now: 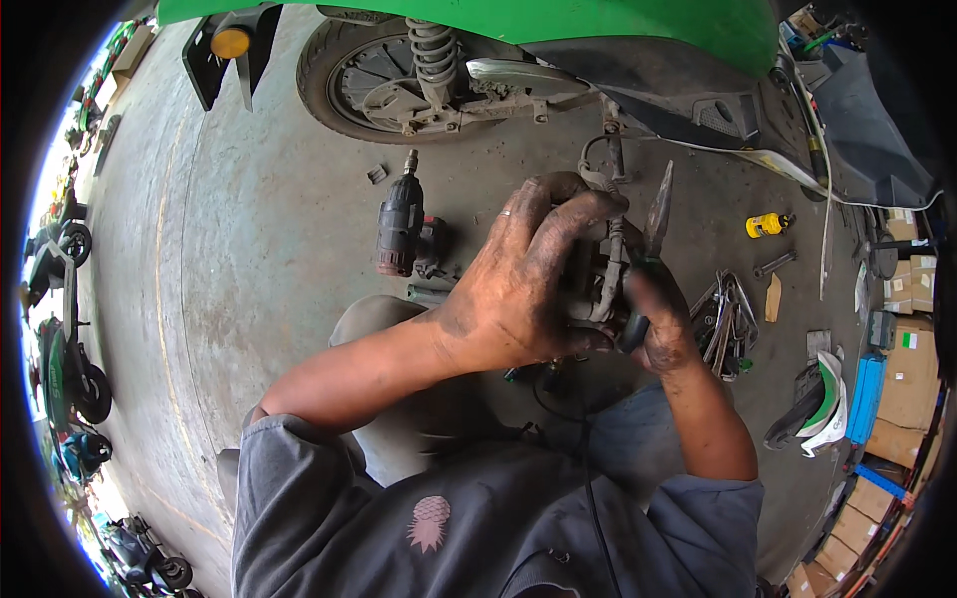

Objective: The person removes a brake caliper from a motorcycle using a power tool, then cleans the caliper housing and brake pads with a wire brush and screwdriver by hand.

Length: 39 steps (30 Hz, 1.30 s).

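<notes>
My left hand (523,269) curls around a dirty, grey part (610,274) in front of my knees. Its fingers arch over the part, and its exact kind is hard to make out. A dark hose or cable runs up from it toward the underside of a green scooter (638,22). In my right hand (658,314), just beside the part, is a pair of long-nose pliers (659,209) with dark handles and jaws pointing up and away from me. Both hands are blackened with grime. Whether the pliers touch the part cannot be seen.
The scooter's wheel (317,85) and coil shock (434,60) stand ahead. On the floor lie a cordless impact wrench (401,219), a yellow bottle (766,225), a spanner (775,264) and a heap of hand tools (731,324). Cardboard boxes (902,374) line the right; parked scooters stand left.
</notes>
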Motion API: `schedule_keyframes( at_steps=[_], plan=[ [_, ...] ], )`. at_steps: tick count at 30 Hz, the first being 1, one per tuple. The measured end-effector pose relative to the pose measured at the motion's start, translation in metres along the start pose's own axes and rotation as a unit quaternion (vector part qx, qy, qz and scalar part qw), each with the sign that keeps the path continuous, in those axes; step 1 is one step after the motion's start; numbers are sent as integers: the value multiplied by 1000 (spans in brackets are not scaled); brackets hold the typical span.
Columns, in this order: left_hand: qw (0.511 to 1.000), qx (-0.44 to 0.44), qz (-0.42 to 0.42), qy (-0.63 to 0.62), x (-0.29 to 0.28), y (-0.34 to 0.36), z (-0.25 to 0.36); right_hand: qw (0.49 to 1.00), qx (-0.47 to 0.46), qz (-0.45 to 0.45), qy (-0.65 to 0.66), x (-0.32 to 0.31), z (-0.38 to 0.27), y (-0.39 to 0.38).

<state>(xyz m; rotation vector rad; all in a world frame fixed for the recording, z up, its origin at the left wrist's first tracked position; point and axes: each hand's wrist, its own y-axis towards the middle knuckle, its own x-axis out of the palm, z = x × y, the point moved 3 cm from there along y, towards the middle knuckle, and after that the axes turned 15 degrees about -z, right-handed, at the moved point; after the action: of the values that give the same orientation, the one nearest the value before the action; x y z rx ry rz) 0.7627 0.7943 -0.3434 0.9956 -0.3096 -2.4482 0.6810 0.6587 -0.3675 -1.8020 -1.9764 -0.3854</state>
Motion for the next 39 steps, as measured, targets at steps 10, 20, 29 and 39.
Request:
schedule_keyframes(
  at_steps=[10,20,29,39],
  plan=[
    [706,-278,6,-651,14,7,-45,1000,9,3,15,-13,-5,-16],
    [766,-350,-11,-539,25,7,-36,984,-78,3,-162,-5,2,-3],
    [875,-272,7,-400,21,-8,-61,974,-57,-15,-219,4,10,10],
    [677,-424,-21,-602,32,-5,-55,879,84,-17,-470,-55,-39,-11]
  ],
)
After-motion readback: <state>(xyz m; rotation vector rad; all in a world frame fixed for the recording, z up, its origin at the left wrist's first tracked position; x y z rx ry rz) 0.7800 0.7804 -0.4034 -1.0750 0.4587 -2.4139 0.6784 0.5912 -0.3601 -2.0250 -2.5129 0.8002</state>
